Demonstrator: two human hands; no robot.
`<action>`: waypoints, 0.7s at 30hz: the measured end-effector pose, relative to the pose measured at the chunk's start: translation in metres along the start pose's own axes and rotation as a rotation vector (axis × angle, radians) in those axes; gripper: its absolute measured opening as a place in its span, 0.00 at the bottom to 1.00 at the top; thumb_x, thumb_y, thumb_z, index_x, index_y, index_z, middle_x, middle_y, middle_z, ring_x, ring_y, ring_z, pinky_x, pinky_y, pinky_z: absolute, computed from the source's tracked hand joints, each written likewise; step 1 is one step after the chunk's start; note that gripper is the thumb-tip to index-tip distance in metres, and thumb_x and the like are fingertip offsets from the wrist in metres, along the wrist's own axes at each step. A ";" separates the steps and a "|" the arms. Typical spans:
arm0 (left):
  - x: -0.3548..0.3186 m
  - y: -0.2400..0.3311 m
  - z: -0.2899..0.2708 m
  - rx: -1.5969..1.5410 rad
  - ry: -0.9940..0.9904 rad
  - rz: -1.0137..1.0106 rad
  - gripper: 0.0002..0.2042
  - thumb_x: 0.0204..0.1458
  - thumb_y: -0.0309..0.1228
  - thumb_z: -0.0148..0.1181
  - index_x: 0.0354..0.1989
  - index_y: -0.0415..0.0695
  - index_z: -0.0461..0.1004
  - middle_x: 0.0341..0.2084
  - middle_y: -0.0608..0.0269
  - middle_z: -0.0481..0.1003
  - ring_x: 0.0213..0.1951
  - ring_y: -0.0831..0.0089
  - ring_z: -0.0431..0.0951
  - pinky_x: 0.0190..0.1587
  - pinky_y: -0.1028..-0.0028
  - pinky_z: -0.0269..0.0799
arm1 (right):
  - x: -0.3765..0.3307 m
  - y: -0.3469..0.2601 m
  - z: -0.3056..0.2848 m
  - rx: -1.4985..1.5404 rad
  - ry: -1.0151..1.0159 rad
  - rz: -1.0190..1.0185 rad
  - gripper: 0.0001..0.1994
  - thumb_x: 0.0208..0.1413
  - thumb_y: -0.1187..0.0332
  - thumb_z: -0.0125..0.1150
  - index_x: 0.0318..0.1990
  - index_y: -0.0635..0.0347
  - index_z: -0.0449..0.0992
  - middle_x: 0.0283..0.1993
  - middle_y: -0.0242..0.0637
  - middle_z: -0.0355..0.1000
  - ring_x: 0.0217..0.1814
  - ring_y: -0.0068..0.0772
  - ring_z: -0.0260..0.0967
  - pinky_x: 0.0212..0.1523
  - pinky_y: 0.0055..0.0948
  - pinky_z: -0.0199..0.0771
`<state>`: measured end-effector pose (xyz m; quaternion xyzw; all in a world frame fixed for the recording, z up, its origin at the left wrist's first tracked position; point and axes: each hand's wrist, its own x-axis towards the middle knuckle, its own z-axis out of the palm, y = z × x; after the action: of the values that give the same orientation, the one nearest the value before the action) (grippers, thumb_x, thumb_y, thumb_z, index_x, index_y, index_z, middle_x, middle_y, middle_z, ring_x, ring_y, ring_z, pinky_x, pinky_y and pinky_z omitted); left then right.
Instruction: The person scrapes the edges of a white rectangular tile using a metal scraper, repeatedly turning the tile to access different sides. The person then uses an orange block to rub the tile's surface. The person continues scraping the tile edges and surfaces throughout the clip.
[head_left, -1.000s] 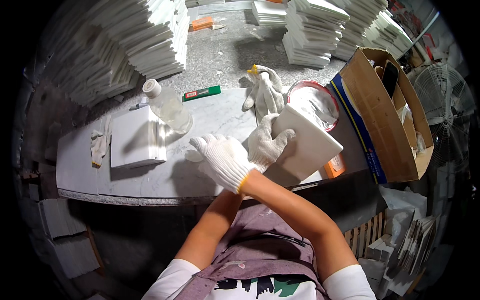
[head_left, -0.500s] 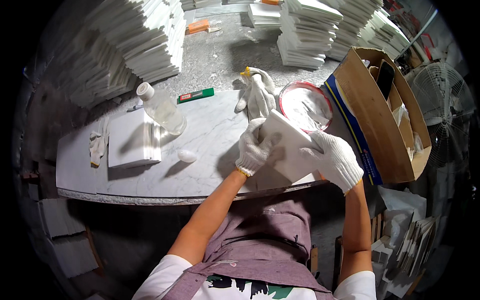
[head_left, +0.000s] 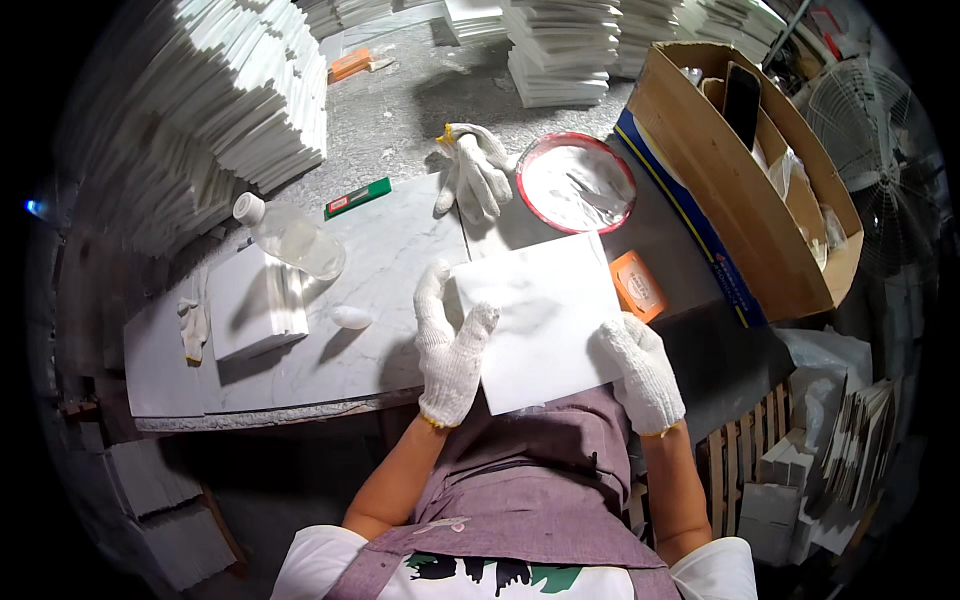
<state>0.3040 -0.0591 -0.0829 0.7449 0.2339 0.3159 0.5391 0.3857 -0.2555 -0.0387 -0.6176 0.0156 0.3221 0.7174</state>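
Note:
Between my gloved hands is a square white tile with faint grey marbling, its broad face turned up toward me over the table's front edge. My left hand grips its left side, thumb on the face and fingers behind. At its right edge, my right hand holds on, with some fingers hidden beneath. Just beyond the tile stands a red-rimmed tub of white paste. An orange box lies by the tile's right edge. Spare white gloves rest left of the tub.
On the marble tabletop at left are a stack of white tiles, a clear bottle, a white egg-shaped object and a green box. A cardboard box stands right, near a fan. Tall tile stacks line the back.
The tile has swung from a steep tilt to face up, coming nearer my body. Both hands moved with it, toward me and leftward. The orange box has come into fuller sight. My view has shifted.

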 end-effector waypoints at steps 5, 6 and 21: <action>-0.013 0.036 -0.018 -0.560 -0.207 -0.592 0.24 0.55 0.28 0.60 0.58 0.39 0.61 0.47 0.64 0.71 0.43 0.81 0.73 0.44 0.79 0.72 | 0.010 0.015 0.007 0.145 -0.046 0.027 0.08 0.58 0.68 0.57 0.41 0.61 0.73 0.36 0.26 0.70 0.39 0.17 0.65 0.41 0.19 0.66; -0.014 0.036 -0.023 -0.536 -0.274 -0.632 0.22 0.55 0.27 0.60 0.56 0.39 0.63 0.45 0.65 0.72 0.42 0.82 0.74 0.43 0.80 0.72 | 0.013 0.018 0.006 0.152 -0.052 0.034 0.08 0.58 0.68 0.57 0.42 0.61 0.73 0.36 0.26 0.70 0.40 0.17 0.66 0.41 0.19 0.66; 0.010 0.093 -0.021 0.078 -0.294 -0.239 0.14 0.52 0.29 0.60 0.43 0.32 0.72 0.34 0.58 0.77 0.35 0.74 0.76 0.38 0.76 0.71 | 0.026 -0.009 -0.020 -0.144 0.066 -0.293 0.18 0.57 0.70 0.60 0.53 0.65 0.69 0.45 0.37 0.73 0.45 0.25 0.70 0.48 0.25 0.71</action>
<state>0.2960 -0.0672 0.0118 0.7703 0.2516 0.1284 0.5717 0.4185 -0.2617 -0.0465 -0.6731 -0.0743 0.1939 0.7098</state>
